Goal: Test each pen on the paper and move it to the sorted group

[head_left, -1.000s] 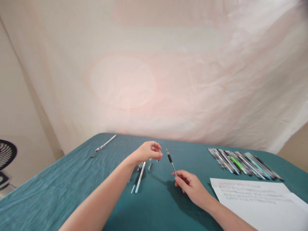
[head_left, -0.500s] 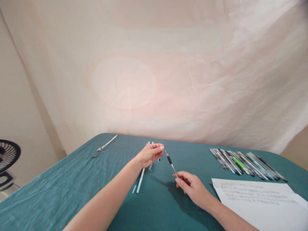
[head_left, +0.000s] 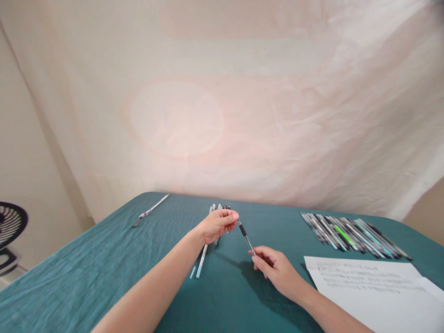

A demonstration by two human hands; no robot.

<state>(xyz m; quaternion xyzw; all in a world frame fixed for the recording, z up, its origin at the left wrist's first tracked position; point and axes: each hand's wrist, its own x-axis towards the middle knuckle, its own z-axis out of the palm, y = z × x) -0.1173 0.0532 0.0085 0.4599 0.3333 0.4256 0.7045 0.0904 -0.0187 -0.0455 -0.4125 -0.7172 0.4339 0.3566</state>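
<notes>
My right hand (head_left: 274,267) pinches the rear end of a clear pen (head_left: 247,239) with a black grip, holding it slanted above the cloth with its tip up and to the left. My left hand (head_left: 218,225) is closed in a pinch right at the pen's tip. What it holds there is tiny and mostly covered by the thumb and finger; I cannot make it out. Beneath and behind my left hand lie several pens (head_left: 203,261), partly hidden by the hand and forearm.
A row of many pens (head_left: 350,233), one bright green, lies at the right. In front of it rests a white sheet of paper (head_left: 371,300) with handwriting. Another pen (head_left: 152,210) lies far left on the teal tablecloth (head_left: 104,259). A black fan (head_left: 12,226) stands beyond the left edge.
My left hand has moved slightly right and down, closing the small gap to the pen's tip. My right hand and the pen have hardly moved.
</notes>
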